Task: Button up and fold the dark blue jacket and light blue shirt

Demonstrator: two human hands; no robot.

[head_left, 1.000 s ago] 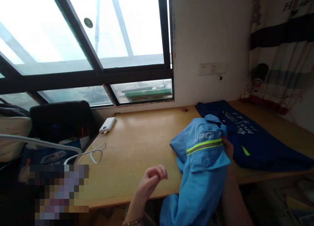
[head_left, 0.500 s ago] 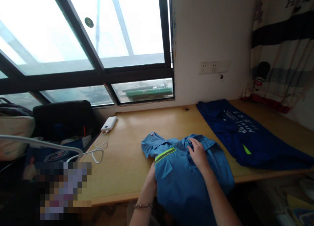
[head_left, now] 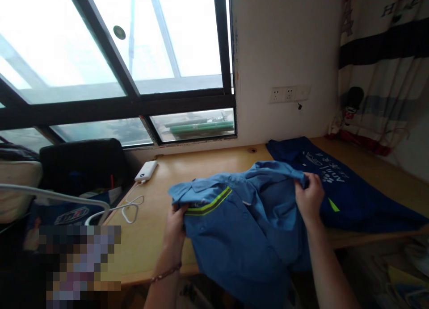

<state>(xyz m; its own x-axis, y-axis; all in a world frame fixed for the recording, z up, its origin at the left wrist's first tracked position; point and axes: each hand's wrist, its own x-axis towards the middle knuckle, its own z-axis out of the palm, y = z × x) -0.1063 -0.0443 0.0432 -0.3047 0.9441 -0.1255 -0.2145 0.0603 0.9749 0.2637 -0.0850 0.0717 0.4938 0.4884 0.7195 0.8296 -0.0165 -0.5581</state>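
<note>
A light blue work shirt [head_left: 248, 224] with a yellow-green reflective stripe is held spread just above the wooden desk [head_left: 208, 175], its lower part hanging over the front edge. My left hand [head_left: 176, 219] grips the shirt's left shoulder under the stripe. My right hand [head_left: 309, 197] pinches the shirt's right shoulder. A dark blue garment [head_left: 348, 193] with white print lies flat on the desk to the right, partly behind my right hand.
A white power bank [head_left: 146, 170] with a looped white cable [head_left: 129, 208] lies at the desk's left end. A black bag [head_left: 83, 164] stands beside it under the window. Wall sockets [head_left: 288, 93] and a striped curtain [head_left: 378, 68] are on the right.
The shirt lay flat under my hands half a second ago. Both hands have since taken its shoulders, moved apart and lifted it, spreading it wider across the desk.
</note>
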